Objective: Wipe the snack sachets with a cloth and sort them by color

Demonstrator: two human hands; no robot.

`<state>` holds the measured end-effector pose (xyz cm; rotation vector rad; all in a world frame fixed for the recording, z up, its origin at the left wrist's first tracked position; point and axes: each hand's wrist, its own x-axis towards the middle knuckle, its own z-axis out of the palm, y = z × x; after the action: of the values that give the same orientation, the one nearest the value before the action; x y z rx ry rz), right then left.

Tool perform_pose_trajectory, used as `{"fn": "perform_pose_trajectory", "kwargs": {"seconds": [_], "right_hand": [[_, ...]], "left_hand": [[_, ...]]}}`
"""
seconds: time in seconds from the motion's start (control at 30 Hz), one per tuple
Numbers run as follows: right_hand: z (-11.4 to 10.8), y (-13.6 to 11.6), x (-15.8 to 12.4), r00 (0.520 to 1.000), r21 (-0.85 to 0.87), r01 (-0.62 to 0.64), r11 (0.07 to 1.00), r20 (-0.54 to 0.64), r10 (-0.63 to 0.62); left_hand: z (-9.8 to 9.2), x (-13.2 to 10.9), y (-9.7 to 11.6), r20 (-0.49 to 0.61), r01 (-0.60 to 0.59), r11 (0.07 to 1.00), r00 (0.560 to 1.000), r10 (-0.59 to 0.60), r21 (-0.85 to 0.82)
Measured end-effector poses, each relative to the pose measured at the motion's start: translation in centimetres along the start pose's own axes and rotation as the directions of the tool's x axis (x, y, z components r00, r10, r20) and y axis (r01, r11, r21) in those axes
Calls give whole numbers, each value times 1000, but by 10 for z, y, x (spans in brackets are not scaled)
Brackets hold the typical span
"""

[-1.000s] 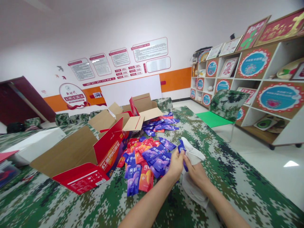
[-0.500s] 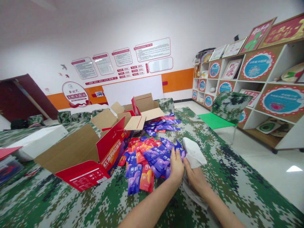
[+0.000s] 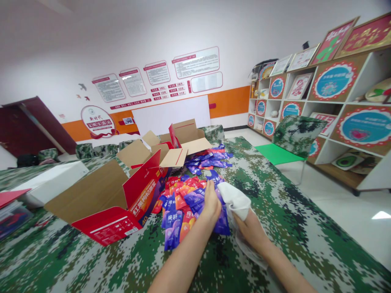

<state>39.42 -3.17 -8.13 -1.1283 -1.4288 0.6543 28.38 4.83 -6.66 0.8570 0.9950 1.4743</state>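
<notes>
My left hand [image 3: 211, 205] is over the right side of a heap of sachets, its fingers together and seen edge-on. A blue-purple sachet [image 3: 222, 224] stands against its palm side and appears held there; the thumb is hidden. Closed around a crumpled white cloth [image 3: 234, 198], my right hand [image 3: 252, 230] is just to the right, and the cloth's upper end reaches to the sachet. Red-orange sachets [image 3: 186, 189] and blue sachets [image 3: 172, 224] overlap in the heap on the camouflage tablecloth [image 3: 293, 244].
An opened red carton [image 3: 106, 226] stands left of the heap, with more open cartons [image 3: 187, 134] behind. Another sachet pile [image 3: 209, 158] lies beyond. A white box [image 3: 58, 179] is at far left. A green-seated chair [image 3: 275, 154] and shelves [image 3: 330, 106] stand to the right.
The cloth and my right hand's fingers have shifted left, closer to my left hand. My left hand has moved slightly left and turned edge-on, and the blue-purple sachet now shows below its fingers.
</notes>
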Motion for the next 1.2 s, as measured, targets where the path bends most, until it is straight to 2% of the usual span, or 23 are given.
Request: {"fn": "perform_pose_trajectory", "kwargs": {"seconds": [0.07,0.1,0.13,0.2,0.27,0.3,0.37,0.47,0.53,0.57,0.63,0.7,0.83,0.93,1.0,1.1,1.2], "right_hand": [[-4,5,4,961,136,-171,976,-197,196],[-6,8,7,927,245,-235,940,-236,293],[-7,10,9,901,365,-292,884,-205,382],[-9,11,11,866,561,-417,715,7,499],[-10,9,11,814,627,-543,559,229,534],[-10,6,10,788,626,-587,514,297,539],[-10,-2,6,754,612,-639,465,382,534],[-14,-17,2,710,592,-697,403,497,499],[-17,-22,1,690,588,-718,372,532,491],[-19,-22,2,683,589,-723,362,529,504],[-21,-15,6,664,597,-727,339,485,569],[-25,-1,12,644,623,-708,333,375,667],[-32,29,23,606,640,-628,443,46,794],[-35,40,24,608,619,-602,504,-53,792],[-35,41,22,625,606,-599,523,-54,779],[-33,38,20,652,584,-578,570,-91,753],[-31,35,19,690,566,-530,632,-146,709]], "left_hand": [[0,1,3,15,32,998,999,-31,-52],[1,0,2,37,51,996,998,-48,-69],[2,-2,0,58,65,995,996,-61,-77],[6,-9,-7,81,78,995,994,-73,-59],[8,-15,-15,82,76,997,994,-78,17],[8,-16,-18,79,75,995,994,-81,68],[5,-15,-18,77,67,984,994,-80,163],[-6,-2,-7,91,13,953,995,-42,302],[-17,10,3,138,-38,889,990,-29,456],[-22,15,8,163,-62,829,986,-36,556],[-33,24,15,198,-119,630,979,-57,768],[-41,28,19,210,-164,432,976,-61,887],[-46,25,19,221,-206,199,974,-57,958],[-46,18,17,202,-202,17,979,-8,979],[-46,14,17,207,-206,-11,977,57,978],[-46,15,23,239,-240,2,965,105,971],[-43,33,36,266,-267,2,960,84,964]]}}
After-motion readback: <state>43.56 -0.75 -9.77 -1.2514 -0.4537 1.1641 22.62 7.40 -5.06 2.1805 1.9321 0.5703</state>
